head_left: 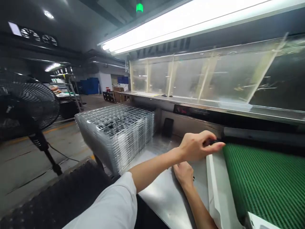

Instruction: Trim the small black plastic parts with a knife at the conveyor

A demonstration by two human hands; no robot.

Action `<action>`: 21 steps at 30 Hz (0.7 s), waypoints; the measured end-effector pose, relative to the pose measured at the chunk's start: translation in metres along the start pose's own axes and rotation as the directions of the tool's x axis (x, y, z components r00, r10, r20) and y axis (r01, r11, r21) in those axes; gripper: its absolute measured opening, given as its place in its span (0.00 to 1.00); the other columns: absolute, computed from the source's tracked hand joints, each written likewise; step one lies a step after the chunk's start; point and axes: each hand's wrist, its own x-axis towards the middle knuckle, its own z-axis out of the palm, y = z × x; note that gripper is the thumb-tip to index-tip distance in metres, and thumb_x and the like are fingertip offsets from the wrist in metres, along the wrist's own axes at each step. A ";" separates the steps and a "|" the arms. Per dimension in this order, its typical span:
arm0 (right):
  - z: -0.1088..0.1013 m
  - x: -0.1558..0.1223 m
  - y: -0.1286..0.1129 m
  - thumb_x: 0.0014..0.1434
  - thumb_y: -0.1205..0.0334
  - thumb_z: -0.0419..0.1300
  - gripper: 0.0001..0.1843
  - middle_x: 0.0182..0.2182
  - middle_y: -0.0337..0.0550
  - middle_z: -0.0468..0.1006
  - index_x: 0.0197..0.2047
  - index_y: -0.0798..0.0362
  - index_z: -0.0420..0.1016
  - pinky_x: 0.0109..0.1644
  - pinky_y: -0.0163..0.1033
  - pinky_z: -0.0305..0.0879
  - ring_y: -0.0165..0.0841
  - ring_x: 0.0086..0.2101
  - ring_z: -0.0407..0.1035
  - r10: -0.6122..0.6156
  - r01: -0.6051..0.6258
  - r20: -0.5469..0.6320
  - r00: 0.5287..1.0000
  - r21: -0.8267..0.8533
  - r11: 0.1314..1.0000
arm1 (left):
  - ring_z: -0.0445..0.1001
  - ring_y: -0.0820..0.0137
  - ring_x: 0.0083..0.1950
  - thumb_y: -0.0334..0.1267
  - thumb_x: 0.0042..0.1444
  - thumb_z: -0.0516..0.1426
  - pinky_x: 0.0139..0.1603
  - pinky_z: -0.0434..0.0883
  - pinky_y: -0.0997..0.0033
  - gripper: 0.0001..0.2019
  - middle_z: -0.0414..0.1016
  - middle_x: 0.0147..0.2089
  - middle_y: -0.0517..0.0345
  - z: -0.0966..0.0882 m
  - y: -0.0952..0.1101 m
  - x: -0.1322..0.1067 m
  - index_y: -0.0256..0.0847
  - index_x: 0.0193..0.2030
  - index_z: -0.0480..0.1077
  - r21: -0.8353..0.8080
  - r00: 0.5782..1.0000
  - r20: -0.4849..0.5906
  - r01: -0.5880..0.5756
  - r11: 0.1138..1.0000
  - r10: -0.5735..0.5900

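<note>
My left hand (199, 147) reaches across to the right from a white sleeve. Its fingers are pinched on a small dark object (213, 142) at the near end of the green mesh conveyor belt (264, 178). My right hand (184, 174) rests low on the steel table (164, 194), just under the left forearm. Its fingers are mostly hidden there, so I cannot tell whether they hold anything. A tall stack of clear plastic trays (119, 133) with small dark parts in their cells stands on the table to the left of both hands.
A white frame rail (215, 187) borders the conveyor. A dark phone-like slab (168, 127) leans against the back wall below a steel shelf (214, 105) and clear panels. A black floor fan (30, 108) stands at the left. A dark perforated mat (59, 197) lies near the front left.
</note>
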 end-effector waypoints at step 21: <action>0.006 0.005 -0.011 0.48 0.24 0.60 0.40 0.28 0.41 0.79 0.45 0.51 0.84 0.33 0.35 0.68 0.36 0.29 0.72 0.126 -0.095 -0.027 0.992 0.508 0.856 | 0.85 0.60 0.36 0.51 0.63 0.60 0.31 0.76 0.70 0.17 0.84 0.34 0.52 0.010 -0.163 -0.161 0.39 0.49 0.73 0.394 0.965 0.202 0.080 0.916 -0.171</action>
